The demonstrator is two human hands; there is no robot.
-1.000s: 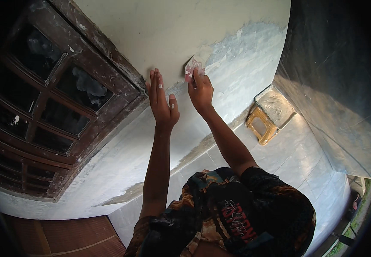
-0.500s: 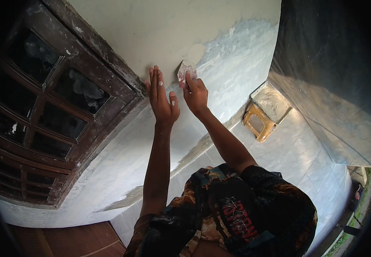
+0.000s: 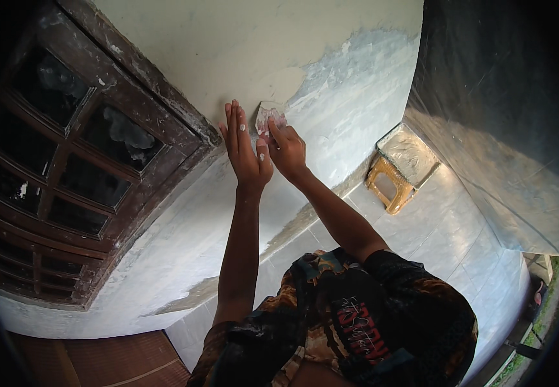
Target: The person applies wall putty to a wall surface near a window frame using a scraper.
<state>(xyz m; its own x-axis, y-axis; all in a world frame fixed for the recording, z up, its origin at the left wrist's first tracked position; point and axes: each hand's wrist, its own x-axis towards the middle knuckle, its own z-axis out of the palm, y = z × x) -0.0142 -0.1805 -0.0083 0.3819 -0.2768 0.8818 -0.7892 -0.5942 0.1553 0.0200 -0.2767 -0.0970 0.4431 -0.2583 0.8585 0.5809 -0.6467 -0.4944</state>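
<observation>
Cream-coloured, smooth coating [image 3: 228,51] covers much of the wall that we face toward 12 o'clock, and a rougher bluish-grey patch [image 3: 357,71] shows on it toward 1 o'clock. Just above the centre, toward 12 o'clock, we have a flat, putty-smeared scraper with a pinkish face [image 3: 268,119] against the wall. Our right hand [image 3: 289,153] pinches it, one digit laid along its face, with the blade pointing to about 12 o'clock. Our left hand [image 3: 246,151] is flat and unoccupied just beside it, on the 8 o'clock side; its fingers lie together, pointing to 12 o'clock, and its thumb stands apart. White specks dot a finger and the thumb. We cannot tell whether that thumb touches the scraper, or how firmly the hand meets the wall.

Toward 10 o'clock we see a dark brown wooden frame with glass panes [image 3: 73,155], scuffed with white marks. Toward 3 o'clock, a yellow plastic stool [image 3: 375,179] stands on grey floor tiles [image 3: 440,232], with a shallow rectangular tray of pale putty [image 3: 408,153] on it. Beyond that, we see a large greyish sheet [image 3: 486,148].
</observation>
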